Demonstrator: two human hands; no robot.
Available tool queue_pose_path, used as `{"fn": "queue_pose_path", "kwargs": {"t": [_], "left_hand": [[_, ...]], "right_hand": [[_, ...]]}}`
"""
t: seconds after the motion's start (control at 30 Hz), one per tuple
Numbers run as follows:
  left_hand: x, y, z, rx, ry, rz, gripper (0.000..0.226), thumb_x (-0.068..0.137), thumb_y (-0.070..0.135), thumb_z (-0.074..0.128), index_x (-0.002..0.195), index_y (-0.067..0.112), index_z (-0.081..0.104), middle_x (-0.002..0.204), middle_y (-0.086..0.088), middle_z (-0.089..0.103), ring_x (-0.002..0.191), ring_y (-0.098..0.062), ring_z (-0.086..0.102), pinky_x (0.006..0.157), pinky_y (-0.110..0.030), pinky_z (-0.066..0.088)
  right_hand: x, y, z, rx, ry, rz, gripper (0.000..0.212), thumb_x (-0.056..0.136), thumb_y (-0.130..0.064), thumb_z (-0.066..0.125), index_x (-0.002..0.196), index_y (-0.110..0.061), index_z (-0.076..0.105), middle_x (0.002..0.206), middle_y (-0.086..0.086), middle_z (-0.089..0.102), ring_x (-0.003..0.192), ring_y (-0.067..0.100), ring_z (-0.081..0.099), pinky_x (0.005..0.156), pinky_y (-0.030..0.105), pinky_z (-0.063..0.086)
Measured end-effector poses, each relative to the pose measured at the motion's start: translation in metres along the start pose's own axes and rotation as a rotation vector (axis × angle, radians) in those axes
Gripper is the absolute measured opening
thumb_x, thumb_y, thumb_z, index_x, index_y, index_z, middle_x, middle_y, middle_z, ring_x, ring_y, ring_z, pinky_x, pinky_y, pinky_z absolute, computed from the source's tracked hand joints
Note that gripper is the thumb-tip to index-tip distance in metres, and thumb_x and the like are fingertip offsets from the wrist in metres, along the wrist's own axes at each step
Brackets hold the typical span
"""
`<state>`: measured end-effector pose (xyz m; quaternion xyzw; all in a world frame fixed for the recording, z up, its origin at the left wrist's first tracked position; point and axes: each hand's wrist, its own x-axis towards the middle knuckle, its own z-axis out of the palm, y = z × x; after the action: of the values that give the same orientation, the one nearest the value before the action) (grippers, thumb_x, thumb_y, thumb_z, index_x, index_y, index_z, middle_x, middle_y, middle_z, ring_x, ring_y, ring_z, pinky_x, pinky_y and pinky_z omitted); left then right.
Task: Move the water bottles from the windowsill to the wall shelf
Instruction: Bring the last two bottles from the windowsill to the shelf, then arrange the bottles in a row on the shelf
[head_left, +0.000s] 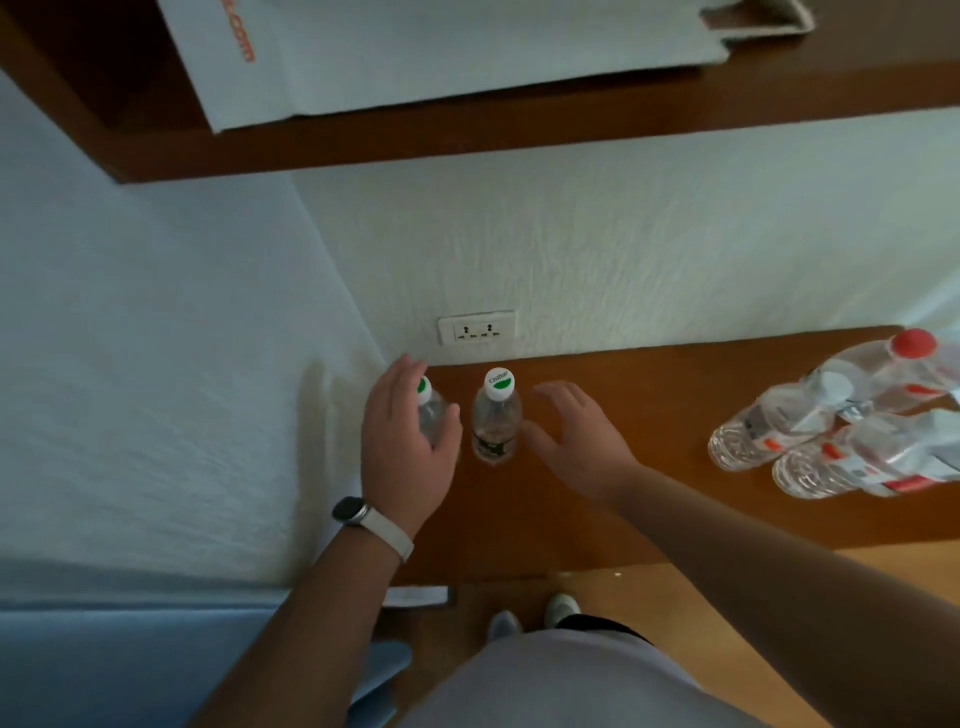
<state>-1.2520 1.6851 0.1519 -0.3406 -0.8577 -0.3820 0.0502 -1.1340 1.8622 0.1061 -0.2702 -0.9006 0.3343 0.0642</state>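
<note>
Two small green-capped water bottles are standing upright and just beside each other on the wooden desk (597, 519) below a wall socket (477, 328). The left hand (405, 441) is curving round the left bottle (432, 415), thumb lying against its side (whether it is truly gripping, I cannot tell). The right hand (576, 441) is hovering with fingers spread and released just beside the right bottle (496, 415), while a wrapped pack of red-capped bottles (841, 426) is lying well apart and a white bag (415, 62) is sitting on the wall shelf (467, 140) above.
</note>
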Motion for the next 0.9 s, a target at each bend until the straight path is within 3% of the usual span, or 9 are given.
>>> {"fn": "queue_pose_path", "kwargs": {"t": [0.13, 0.37, 0.53, 0.7, 0.9], "left_hand": [[0.014, 0.016, 0.002, 0.102, -0.024, 0.258, 0.044, 0.093, 0.025, 0.062, 0.132, 0.007, 0.054, 0.138, -0.014, 0.054, 0.131, -0.029, 0.046, 0.104, -0.049, 0.043], [0.024, 0.061, 0.041, 0.148, -0.176, 0.492, 0.045, 0.095, 0.037, 0.052, 0.134, 0.015, 0.055, 0.141, -0.007, 0.052, 0.135, -0.027, 0.041, 0.108, -0.048, 0.038], [0.026, 0.102, 0.085, 0.169, -0.275, 0.603, 0.046, 0.095, 0.039, 0.053, 0.136, 0.018, 0.054, 0.142, -0.006, 0.052, 0.135, -0.026, 0.042, 0.108, -0.043, 0.032], [0.028, 0.144, 0.135, 0.159, -0.345, 0.707, 0.047, 0.094, 0.039, 0.055, 0.136, 0.018, 0.053, 0.139, -0.005, 0.054, 0.131, -0.024, 0.045, 0.106, -0.039, 0.036], [0.025, 0.187, 0.192, 0.186, -0.403, 0.696, 0.047, 0.092, 0.039, 0.059, 0.133, 0.016, 0.056, 0.135, -0.007, 0.058, 0.126, -0.025, 0.050, 0.099, -0.041, 0.044]], "right_hand": [[-0.018, -0.003, -0.028, -0.173, 0.108, -0.066, 0.058, 0.093, -0.057, 0.042, 0.143, -0.027, 0.039, 0.147, -0.005, 0.042, 0.135, 0.017, 0.036, 0.101, 0.031, 0.030], [-0.057, 0.021, -0.080, -0.432, 0.249, 0.016, 0.063, 0.091, -0.065, 0.033, 0.139, -0.026, 0.044, 0.143, -0.001, 0.048, 0.132, 0.025, 0.043, 0.102, 0.047, 0.040], [-0.092, 0.054, -0.118, -0.515, 0.307, 0.182, 0.065, 0.091, -0.067, 0.026, 0.139, -0.027, 0.044, 0.144, -0.002, 0.047, 0.134, 0.026, 0.041, 0.107, 0.050, 0.033], [-0.117, 0.094, -0.152, -0.561, 0.372, 0.300, 0.053, 0.094, -0.056, 0.046, 0.136, -0.024, 0.050, 0.144, 0.000, 0.048, 0.134, 0.027, 0.041, 0.109, 0.048, 0.033], [-0.130, 0.148, -0.184, -0.554, 0.419, 0.341, 0.058, 0.088, -0.052, 0.058, 0.137, -0.022, 0.047, 0.142, 0.002, 0.050, 0.133, 0.027, 0.042, 0.107, 0.047, 0.036]]}}
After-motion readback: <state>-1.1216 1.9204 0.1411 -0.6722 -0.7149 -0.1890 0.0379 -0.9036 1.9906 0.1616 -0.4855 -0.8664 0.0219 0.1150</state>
